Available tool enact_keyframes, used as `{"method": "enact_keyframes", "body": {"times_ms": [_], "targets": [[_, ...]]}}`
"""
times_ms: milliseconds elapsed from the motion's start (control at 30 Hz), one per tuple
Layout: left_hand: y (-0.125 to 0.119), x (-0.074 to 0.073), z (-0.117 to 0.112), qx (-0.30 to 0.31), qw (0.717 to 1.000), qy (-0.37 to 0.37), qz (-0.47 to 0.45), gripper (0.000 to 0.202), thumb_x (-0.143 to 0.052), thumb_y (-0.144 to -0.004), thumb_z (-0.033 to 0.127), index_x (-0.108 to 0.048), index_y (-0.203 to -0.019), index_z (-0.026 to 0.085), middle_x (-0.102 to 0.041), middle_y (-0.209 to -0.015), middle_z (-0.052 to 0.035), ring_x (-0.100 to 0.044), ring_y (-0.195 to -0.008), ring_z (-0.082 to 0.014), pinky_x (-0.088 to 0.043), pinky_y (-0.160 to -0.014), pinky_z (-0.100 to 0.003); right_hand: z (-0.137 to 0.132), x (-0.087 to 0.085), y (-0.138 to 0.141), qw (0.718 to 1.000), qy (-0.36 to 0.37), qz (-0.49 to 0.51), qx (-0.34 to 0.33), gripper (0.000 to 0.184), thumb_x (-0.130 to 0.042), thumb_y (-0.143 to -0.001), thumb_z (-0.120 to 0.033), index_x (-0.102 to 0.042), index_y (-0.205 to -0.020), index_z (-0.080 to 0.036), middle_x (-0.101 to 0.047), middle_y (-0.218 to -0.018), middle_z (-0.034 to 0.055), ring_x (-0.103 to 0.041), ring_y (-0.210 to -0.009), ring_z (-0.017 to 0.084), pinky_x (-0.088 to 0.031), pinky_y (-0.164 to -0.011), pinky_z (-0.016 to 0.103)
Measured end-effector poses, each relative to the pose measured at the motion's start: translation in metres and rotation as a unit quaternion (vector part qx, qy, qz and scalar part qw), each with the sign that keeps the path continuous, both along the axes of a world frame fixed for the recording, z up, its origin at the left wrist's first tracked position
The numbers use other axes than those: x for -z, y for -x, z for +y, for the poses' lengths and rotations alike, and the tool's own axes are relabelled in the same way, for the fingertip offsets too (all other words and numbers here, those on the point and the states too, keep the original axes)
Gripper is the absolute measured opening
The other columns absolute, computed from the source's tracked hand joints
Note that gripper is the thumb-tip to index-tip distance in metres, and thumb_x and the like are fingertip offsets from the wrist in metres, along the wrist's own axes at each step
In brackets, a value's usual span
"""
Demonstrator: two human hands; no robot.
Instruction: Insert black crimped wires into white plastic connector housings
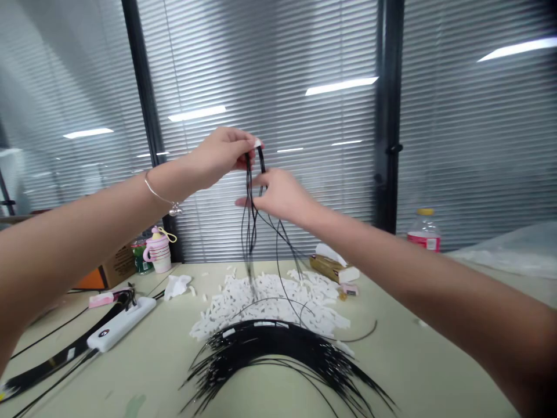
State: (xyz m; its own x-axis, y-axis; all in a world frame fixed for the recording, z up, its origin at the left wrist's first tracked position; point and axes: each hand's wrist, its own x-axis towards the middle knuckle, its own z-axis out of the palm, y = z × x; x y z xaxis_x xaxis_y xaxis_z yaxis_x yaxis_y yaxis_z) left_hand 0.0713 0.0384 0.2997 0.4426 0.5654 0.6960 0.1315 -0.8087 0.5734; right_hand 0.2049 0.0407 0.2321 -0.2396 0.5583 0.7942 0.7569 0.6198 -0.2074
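Observation:
My left hand (221,155) is raised above the table and pinches the tops of several thin black cords (250,226) that hang down from it. A small white piece shows at its fingertips. My right hand (281,194) is just below and to the right, fingers closed around the same hanging cords. Their lower ends reach a heap of small white plastic pieces (270,299) on the table. In front of that heap lies a curved bundle of black cords (278,351).
A white power strip (122,322) with black cables lies at the left. A pink cup (159,251) and a cardboard box (117,264) stand at the back left. A tissue pack (333,264) and a plastic bottle (424,229) sit at the back right. Blinds fill the background.

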Motion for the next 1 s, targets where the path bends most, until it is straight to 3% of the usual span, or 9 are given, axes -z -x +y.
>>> {"method": "enact_keyframes", "body": {"times_ms": [100,200,333,400,500,667,767,867,1000], "targets": [[-0.001,-0.002,0.007,0.02,0.999,0.011,-0.043,0.021,-0.046,-0.087,0.007,-0.062,-0.074,0.008,-0.05,-0.059,0.0005,-0.051,-0.056,-0.0069,-0.044,-0.066,-0.025,0.016,0.037,0.002,0.996,0.075,-0.047,-0.002,0.048,-0.069,-0.068,-0.05,-0.066,-0.098,-0.013,-0.061,-0.11,0.0142,-0.055,-0.101,0.027,-0.043,-0.088,0.043],[0.002,-0.003,0.02,0.018,0.997,0.024,-0.072,0.025,-0.04,-0.09,0.006,-0.06,-0.075,0.008,-0.046,-0.059,0.002,-0.049,-0.056,-0.0046,-0.043,-0.065,-0.022,0.027,0.092,-0.002,0.985,0.139,-0.096,-0.02,0.035,-0.06,-0.082,-0.042,-0.06,-0.104,-0.015,-0.056,-0.119,0.0089,-0.052,-0.109,0.024,-0.041,-0.092,0.047],[0.012,0.0,0.032,-0.006,0.994,0.037,-0.102,0.027,-0.036,-0.091,0.006,-0.056,-0.074,0.01,-0.044,-0.059,0.0024,-0.045,-0.053,-0.0039,-0.043,-0.064,-0.022,0.028,0.164,-0.014,0.966,0.222,-0.109,-0.075,0.027,-0.055,-0.087,-0.035,-0.059,-0.104,-0.015,-0.06,-0.11,0.0071,-0.057,-0.1,0.02,-0.047,-0.086,0.043],[0.018,0.005,0.03,-0.018,0.994,0.054,-0.097,0.024,-0.04,-0.09,0.006,-0.057,-0.073,0.01,-0.045,-0.058,0.0018,-0.045,-0.053,-0.0055,-0.045,-0.065,-0.025,0.026,0.184,-0.027,0.96,0.239,-0.088,-0.112,0.023,-0.056,-0.087,-0.033,-0.06,-0.1,-0.015,-0.062,-0.105,0.0058,-0.059,-0.094,0.017,-0.049,-0.083,0.04],[0.026,0.012,0.021,-0.012,0.995,0.09,-0.051,0.019,-0.047,-0.088,0.007,-0.06,-0.074,0.009,-0.051,-0.059,-0.0009,-0.051,-0.056,-0.008,-0.047,-0.07,-0.029,0.026,0.175,-0.062,0.967,0.23,0.012,-0.11,0.024,-0.054,-0.088,-0.034,-0.06,-0.099,-0.014,-0.062,-0.1,0.0051,-0.06,-0.089,0.016,-0.051,-0.078,0.037],[0.021,0.025,0.007,0.06,0.988,0.135,0.045,0.016,-0.052,-0.087,0.009,-0.066,-0.079,0.009,-0.063,-0.069,-0.0059,-0.063,-0.067,-0.0124,-0.05,-0.075,-0.029,0.02,0.096,-0.11,0.958,0.156,0.217,-0.1,0.043,-0.018,-0.097,-0.041,-0.043,-0.122,-0.016,-0.047,-0.128,0.0155,-0.05,-0.114,0.022,-0.042,-0.093,0.046],[0.002,0.038,0.001,0.12,0.98,0.15,0.058,0.013,-0.055,-0.086,0.012,-0.067,-0.082,0.009,-0.066,-0.075,-0.0071,-0.065,-0.073,-0.0134,-0.05,-0.078,-0.03,-0.007,0.067,-0.089,0.939,0.191,0.215,-0.189,0.039,-0.039,-0.092,-0.043,-0.041,-0.125,-0.022,-0.05,-0.129,0.0121,-0.05,-0.116,0.02,-0.043,-0.094,0.041],[-0.015,0.052,-0.004,0.178,0.967,0.181,0.034,0.008,-0.06,-0.083,0.015,-0.067,-0.083,0.01,-0.067,-0.076,-0.0056,-0.065,-0.076,-0.0126,-0.05,-0.081,-0.029,-0.042,0.071,-0.056,0.901,0.299,0.163,-0.27,0.03,-0.057,-0.083,-0.034,-0.053,-0.109,-0.018,-0.067,-0.09,0.0061,-0.063,-0.085,0.017,-0.051,-0.078,0.034],[-0.016,0.077,0.01,0.175,0.959,0.216,-0.051,0.01,-0.063,-0.082,0.021,-0.064,-0.088,0.014,-0.065,-0.073,0.0002,-0.063,-0.074,-0.0098,-0.049,-0.085,-0.028,-0.08,0.109,-0.057,0.857,0.399,0.177,-0.273,0.029,-0.036,-0.093,-0.038,-0.052,-0.083,-0.015,-0.041,-0.048,-0.0072,-0.047,-0.044,0.009,-0.046,-0.05,0.024]]}}
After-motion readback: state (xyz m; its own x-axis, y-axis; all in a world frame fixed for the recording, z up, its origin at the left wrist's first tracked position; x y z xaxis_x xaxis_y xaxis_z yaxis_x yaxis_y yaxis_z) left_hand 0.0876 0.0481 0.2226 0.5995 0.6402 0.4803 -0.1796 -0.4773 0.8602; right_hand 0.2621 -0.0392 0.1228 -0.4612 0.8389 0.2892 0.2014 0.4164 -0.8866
